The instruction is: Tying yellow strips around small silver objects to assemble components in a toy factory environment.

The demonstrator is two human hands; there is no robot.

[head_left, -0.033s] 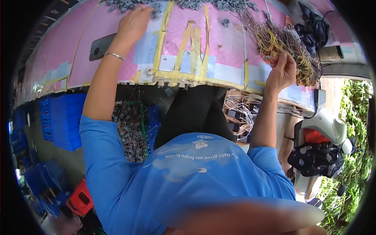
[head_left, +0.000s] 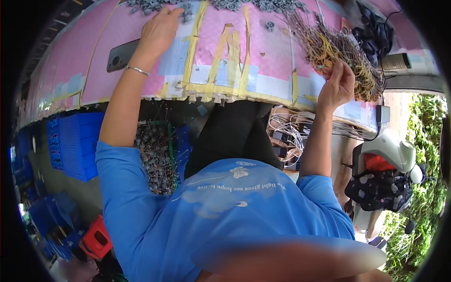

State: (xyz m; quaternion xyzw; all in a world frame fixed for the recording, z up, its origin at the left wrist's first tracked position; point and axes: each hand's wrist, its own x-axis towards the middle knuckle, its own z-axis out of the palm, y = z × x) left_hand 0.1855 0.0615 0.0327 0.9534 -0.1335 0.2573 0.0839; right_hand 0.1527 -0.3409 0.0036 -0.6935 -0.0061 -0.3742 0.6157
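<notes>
At the far left of the table, my left hand point(head_left: 159, 30) is bent over with its fingers drawn together, beside small round grey plastic parts point(head_left: 187, 13). What lies between those fingertips is hidden. On the right, my right hand point(head_left: 338, 84) pinches thin wire at the near side of a large bundle of wires point(head_left: 345, 61). The bundle is brownish, with yellow ends close to my fingers. More grey parts point(head_left: 235, 4) are heaped along the far edge, and a single grey part point(head_left: 270, 26) sits apart from them.
A dark phone point(head_left: 121, 55) lies beside my left wrist. Yellow tape point(head_left: 218, 61) crosses the pink tabletop point(head_left: 112, 28). Black bags or cloth point(head_left: 373, 35) lie at the far right. Blue crates point(head_left: 80, 145) and a red stool point(head_left: 97, 237) stand below at left; white cables point(head_left: 291, 134) hang under the table.
</notes>
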